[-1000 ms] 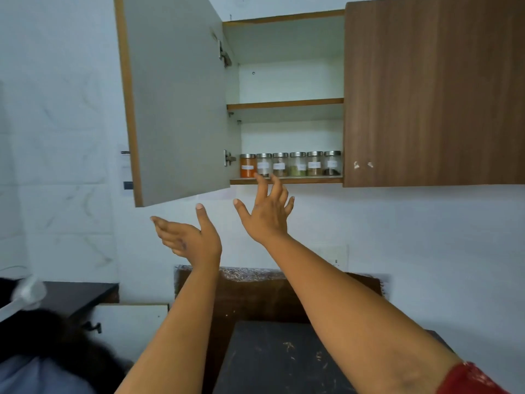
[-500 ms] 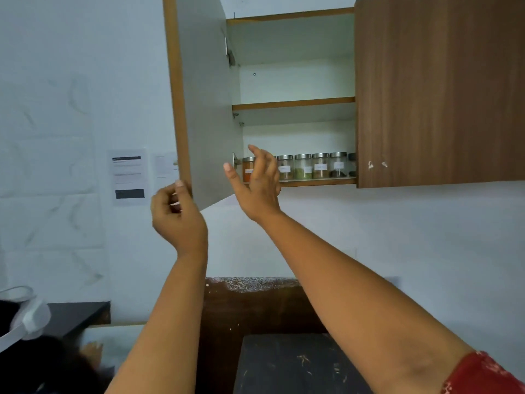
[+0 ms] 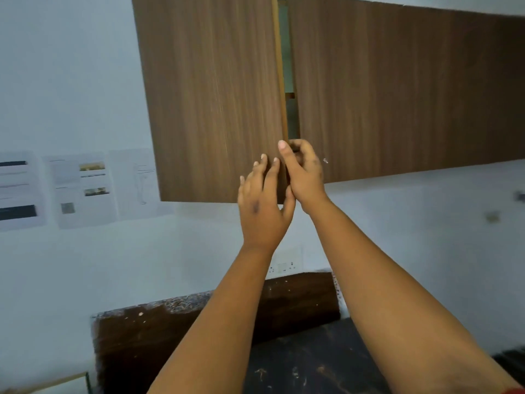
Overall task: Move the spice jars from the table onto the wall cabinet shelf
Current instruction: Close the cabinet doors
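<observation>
Both arms are reaching up to the wall cabinet (image 3: 397, 89), whose left door (image 3: 210, 98) is standing almost shut, leaving only a narrow dark slit between it and the right door (image 3: 403, 86). The left hand (image 3: 262, 206) is lying flat against the lower right corner of the left door, fingers (image 3: 265, 172) stretched upward and spread a little, gripping nothing. The right hand (image 3: 305, 172) is curling around the free edge of that same door just above, thumb on the front face and the other fingers hooked behind the edge into the slit, so it is clamped on the door. The two hands are touching, side by side.

The spice jars are out of sight; the doors are covering the shelf, and through the slit only a strip of the cabinet's inside and a bit of a shelf edge are showing.

On the white wall to the left, several printed sheets (image 3: 82, 189) are hanging in a row. A wall socket (image 3: 284, 265) is sitting below the cabinet, between the forearms. Under it a brown board (image 3: 136, 336) is standing against the wall behind a dark, scratched surface (image 3: 306, 365), and the part of that surface in view is carrying no jars. A scrap of red sleeve (image 3: 515, 391) is showing at the bottom right corner.
</observation>
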Available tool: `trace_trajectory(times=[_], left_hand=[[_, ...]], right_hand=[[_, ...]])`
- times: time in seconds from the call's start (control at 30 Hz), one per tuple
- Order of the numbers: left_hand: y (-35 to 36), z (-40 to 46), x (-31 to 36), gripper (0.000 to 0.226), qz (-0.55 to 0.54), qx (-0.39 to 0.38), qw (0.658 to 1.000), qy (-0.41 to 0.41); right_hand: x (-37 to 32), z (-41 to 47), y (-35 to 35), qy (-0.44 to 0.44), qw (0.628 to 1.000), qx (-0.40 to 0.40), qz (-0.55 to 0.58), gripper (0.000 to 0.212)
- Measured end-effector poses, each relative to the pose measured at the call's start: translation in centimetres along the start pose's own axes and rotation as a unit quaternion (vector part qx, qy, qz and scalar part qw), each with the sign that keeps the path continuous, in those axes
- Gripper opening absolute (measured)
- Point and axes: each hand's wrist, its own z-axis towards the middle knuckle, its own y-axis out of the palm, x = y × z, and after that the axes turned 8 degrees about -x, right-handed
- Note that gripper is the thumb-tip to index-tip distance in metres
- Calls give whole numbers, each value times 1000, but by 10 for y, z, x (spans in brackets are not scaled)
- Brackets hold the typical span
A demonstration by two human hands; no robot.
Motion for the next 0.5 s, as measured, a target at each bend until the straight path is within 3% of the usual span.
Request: trace_trajectory(times=[0.2, 0.5], left_hand=[[90, 34, -9, 77, 54, -100, 993, -23], [211, 67, -52, 65, 175, -124, 974, -68]], right_hand=[[63, 33, -44, -23, 984, 10, -174, 40], [195, 99, -86, -16, 932, -79, -352, 59]])
